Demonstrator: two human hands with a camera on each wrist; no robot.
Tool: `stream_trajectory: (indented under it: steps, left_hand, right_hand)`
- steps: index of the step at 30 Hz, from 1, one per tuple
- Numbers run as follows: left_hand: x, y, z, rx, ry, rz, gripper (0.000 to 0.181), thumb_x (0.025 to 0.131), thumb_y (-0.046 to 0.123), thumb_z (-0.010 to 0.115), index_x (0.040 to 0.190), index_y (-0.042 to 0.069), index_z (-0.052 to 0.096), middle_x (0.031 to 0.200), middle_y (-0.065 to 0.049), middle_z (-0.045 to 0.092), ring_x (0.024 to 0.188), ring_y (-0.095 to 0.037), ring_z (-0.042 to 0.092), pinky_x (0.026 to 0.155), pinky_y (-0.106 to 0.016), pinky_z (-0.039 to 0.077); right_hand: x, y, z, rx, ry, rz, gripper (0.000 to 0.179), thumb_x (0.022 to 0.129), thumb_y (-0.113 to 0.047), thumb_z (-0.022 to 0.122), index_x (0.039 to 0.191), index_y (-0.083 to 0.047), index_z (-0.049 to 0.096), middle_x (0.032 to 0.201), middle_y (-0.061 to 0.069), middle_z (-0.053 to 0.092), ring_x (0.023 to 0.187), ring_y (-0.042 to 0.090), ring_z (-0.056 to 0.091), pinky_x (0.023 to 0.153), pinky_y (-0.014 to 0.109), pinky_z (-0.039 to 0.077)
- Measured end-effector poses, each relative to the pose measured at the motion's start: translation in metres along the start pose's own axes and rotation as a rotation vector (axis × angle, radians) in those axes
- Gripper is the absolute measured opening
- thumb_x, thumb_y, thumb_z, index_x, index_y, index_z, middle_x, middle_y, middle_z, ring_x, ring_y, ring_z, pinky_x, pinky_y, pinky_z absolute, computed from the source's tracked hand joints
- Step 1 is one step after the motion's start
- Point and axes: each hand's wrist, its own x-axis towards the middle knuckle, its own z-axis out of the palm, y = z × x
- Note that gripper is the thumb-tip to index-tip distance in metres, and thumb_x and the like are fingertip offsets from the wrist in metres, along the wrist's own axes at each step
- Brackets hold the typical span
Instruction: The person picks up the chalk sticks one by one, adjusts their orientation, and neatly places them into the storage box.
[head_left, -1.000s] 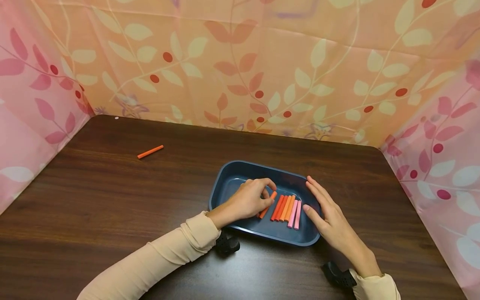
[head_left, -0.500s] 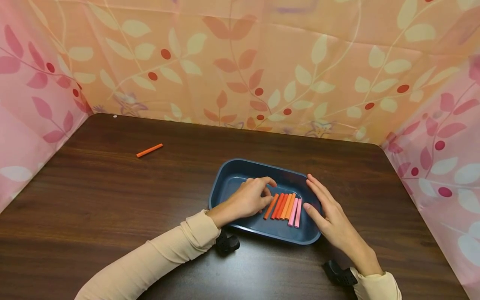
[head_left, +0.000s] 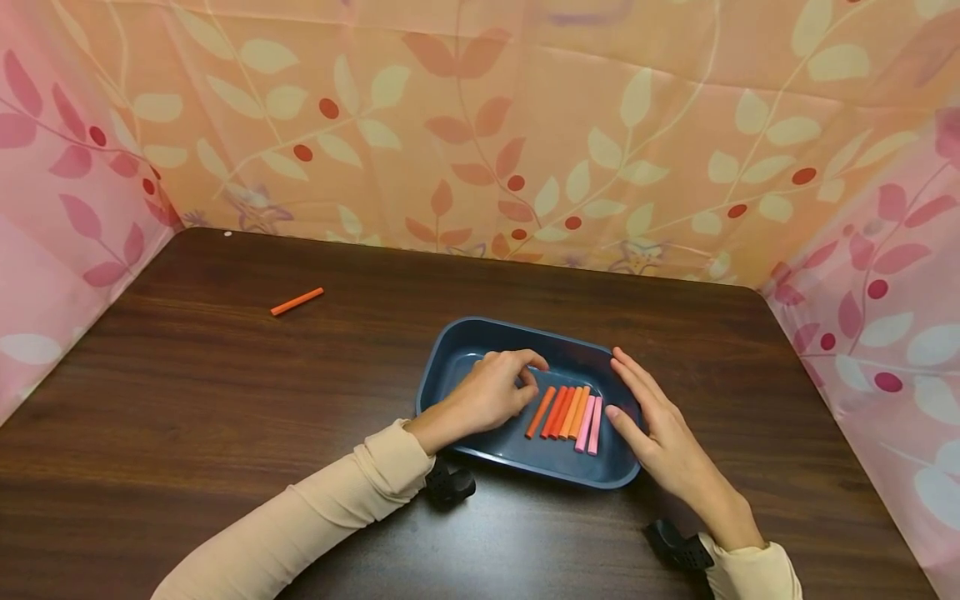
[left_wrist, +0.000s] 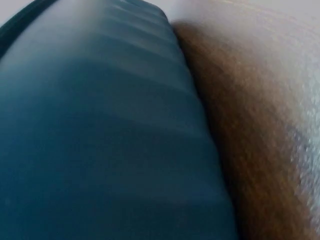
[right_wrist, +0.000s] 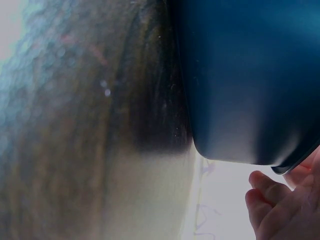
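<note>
My left hand (head_left: 497,390) is inside a dark blue tray (head_left: 517,467), fingers bent, with nothing visible between thumb and fingers. To its right, several thin chalk-like sticks lie side by side on the tray floor: a dark orange stick (head_left: 540,412), red sticks (head_left: 557,412), light orange sticks (head_left: 575,412) and pink sticks (head_left: 588,425). My right hand (head_left: 663,433) rests at the tray's right end, thumb reaching over the rim and fingers straight along the outside. In the right wrist view, fingertips (right_wrist: 260,187) show beyond the tray's corner (right_wrist: 225,135).
Another orange stick (head_left: 297,302) lies alone on the dark wooden table (head_left: 225,375), far left of the tray. A small white spot (head_left: 228,234) marks the back left edge. Patterned curtains (head_left: 450,125) enclose the back and sides. The left wrist view shows the tray's outer wall (left_wrist: 115,125).
The left hand has let go of the dark orange stick, which now lies beside the red ones, and has drawn slightly left. The right hand stays at the tray's end.
</note>
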Motion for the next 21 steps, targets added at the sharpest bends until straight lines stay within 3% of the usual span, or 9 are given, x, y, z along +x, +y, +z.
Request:
stream_trajectory:
  steps: [4, 10, 17, 21]
  left_hand:
    - [-0.001, -0.002, -0.004, -0.006, 0.013, 0.015, 0.030, 0.094, 0.007, 0.063, 0.124, 0.005, 0.065, 0.093, -0.005, 0.072, 0.057, -0.008, 0.053, 0.052, -0.019, 0.038]
    - [-0.005, 0.001, -0.013, 0.001, 0.018, 0.023, 0.029, 0.095, 0.008, 0.063, 0.124, 0.008, 0.066, 0.097, -0.005, 0.072, 0.065, -0.011, 0.054, 0.058, -0.021, 0.039]
    - [-0.009, 0.002, -0.029, 0.028, 0.060, 0.012, 0.028, 0.094, 0.009, 0.064, 0.123, 0.010, 0.067, 0.097, -0.001, 0.072, 0.062, -0.009, 0.057, 0.057, -0.022, 0.042]
    - [-0.011, 0.000, -0.037, 0.053, 0.095, 0.024, 0.028, 0.093, 0.009, 0.065, 0.121, 0.009, 0.068, 0.096, -0.001, 0.073, 0.066, -0.010, 0.060, 0.063, -0.023, 0.045]
  right_hand:
    - [0.000, 0.000, 0.001, 0.001, 0.000, -0.001, 0.065, 0.096, -0.012, 0.061, 0.154, -0.010, 0.034, 0.163, 0.006, 0.028, 0.150, 0.015, 0.027, 0.108, 0.000, 0.014]
    - [-0.001, -0.001, 0.001, 0.005, -0.014, 0.017, 0.065, 0.097, -0.014, 0.060, 0.155, -0.013, 0.032, 0.164, 0.007, 0.026, 0.148, 0.033, 0.029, 0.107, 0.001, 0.014]
    - [-0.001, -0.001, 0.000, 0.001, -0.012, 0.020, 0.065, 0.097, -0.014, 0.060, 0.156, -0.014, 0.032, 0.164, 0.007, 0.026, 0.147, 0.035, 0.030, 0.107, 0.001, 0.014]
    - [-0.001, -0.001, -0.001, -0.008, -0.018, 0.031, 0.065, 0.097, -0.015, 0.060, 0.156, -0.015, 0.032, 0.164, 0.006, 0.026, 0.147, 0.035, 0.031, 0.117, 0.014, 0.022]
